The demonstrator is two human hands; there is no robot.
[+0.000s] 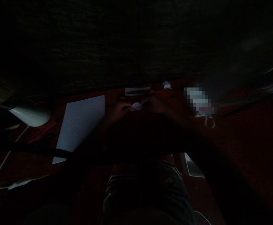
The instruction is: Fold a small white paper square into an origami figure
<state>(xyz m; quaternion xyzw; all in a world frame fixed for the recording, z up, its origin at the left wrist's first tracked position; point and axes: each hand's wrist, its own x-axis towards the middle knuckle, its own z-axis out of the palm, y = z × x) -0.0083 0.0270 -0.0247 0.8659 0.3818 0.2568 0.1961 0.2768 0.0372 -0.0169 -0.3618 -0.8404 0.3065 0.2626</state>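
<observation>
The picture is very dark. A small piece of white paper [136, 106] with a rounded top edge sits between my two hands. My left hand [120, 109] pinches its left side with bent fingers. On the other side, my right hand [155, 104] has its fingertips closed at the paper's right edge. Just beyond the hands lies a strip of white paper [128, 90], with a long dark tool with a red handle [155, 92] across it. A small crumpled or folded piece of white paper [166, 84] rests to the right of that tool.
A large white sheet [82, 120] lies left of my hands on the reddish surface. Farther left are a white shade-like object [31, 116], a pale cable [1, 168] and a red object [42, 131]. A blurred-out pale item [198, 99] with a cord loop [210, 122] stands right.
</observation>
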